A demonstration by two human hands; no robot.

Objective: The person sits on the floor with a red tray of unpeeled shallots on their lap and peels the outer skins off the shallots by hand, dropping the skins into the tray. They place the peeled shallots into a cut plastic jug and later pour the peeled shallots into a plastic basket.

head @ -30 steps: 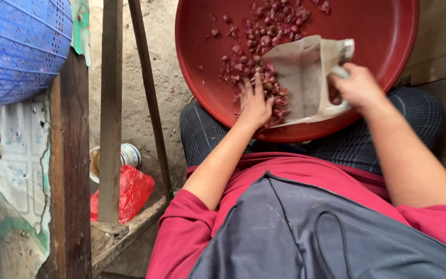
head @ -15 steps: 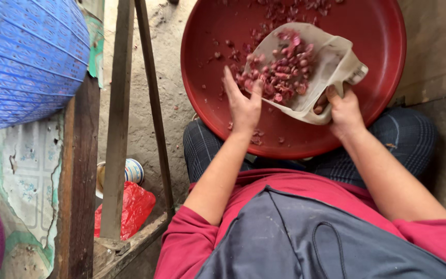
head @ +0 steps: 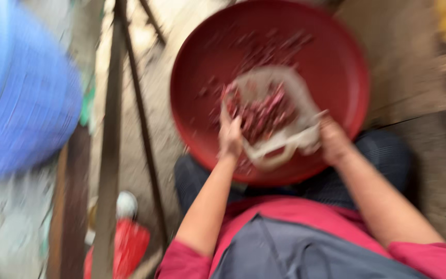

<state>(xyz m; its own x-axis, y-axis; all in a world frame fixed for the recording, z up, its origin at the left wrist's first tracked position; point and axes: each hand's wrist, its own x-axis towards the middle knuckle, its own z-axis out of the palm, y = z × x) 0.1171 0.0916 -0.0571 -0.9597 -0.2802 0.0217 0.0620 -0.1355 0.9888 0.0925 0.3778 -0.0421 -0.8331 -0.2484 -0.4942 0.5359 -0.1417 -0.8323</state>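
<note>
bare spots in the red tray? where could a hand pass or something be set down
Free: the left part of the red tray, between its rim and the plastic bag, and the far right band by the rim. Crowded: the centre and near edge, where left hand, right hand, bag and reddish pieces meet. The frame is blurred.

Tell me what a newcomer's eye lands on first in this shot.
First, the big round red tray on the person's lap at top centre, strewn with small reddish pieces. In its middle sits a pale plastic bag full of those pieces, the left hand at its mouth and the right hand at its right edge. At far left looms a blurred blue basket.
</note>
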